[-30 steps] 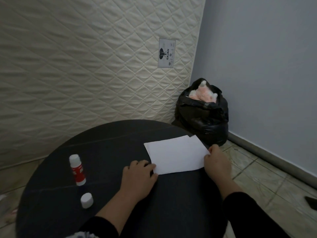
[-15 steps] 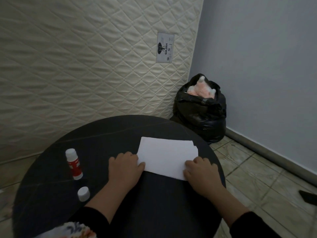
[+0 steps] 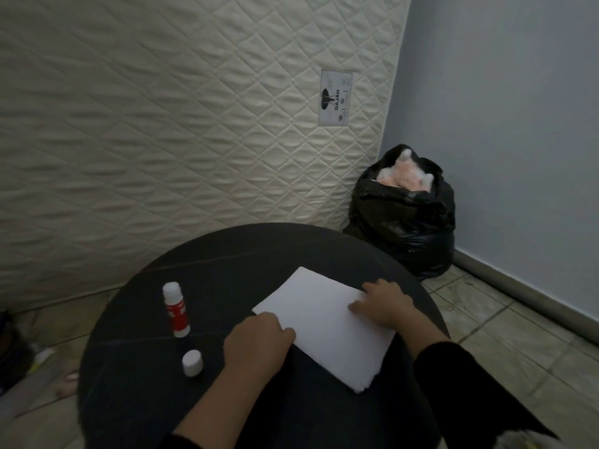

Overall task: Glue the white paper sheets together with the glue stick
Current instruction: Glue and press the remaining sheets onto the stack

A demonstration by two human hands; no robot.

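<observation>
White paper sheets [image 3: 324, 328] lie stacked on the round black table [image 3: 243, 254], turned at an angle with one corner toward me. My left hand [image 3: 257, 341] rests curled on the sheets' left edge. My right hand [image 3: 384, 304] presses flat on the top sheet near its far right edge, fingers spread. A red-and-white glue stick [image 3: 175, 309] stands upright and uncapped left of the paper. Its white cap [image 3: 192, 362] sits on the table in front of it. Neither hand touches the glue stick.
A quilted cream mattress [image 3: 162, 124] leans upright behind the table. A stuffed black rubbish bag [image 3: 405, 215] sits on the tiled floor in the corner by the grey wall [image 3: 502, 124]. Clutter lies on the floor at the far left.
The paper has been rotated and pulled closer to me. My right hand has moved from the sheet's right edge onto its top; my left hand stays at the left edge.
</observation>
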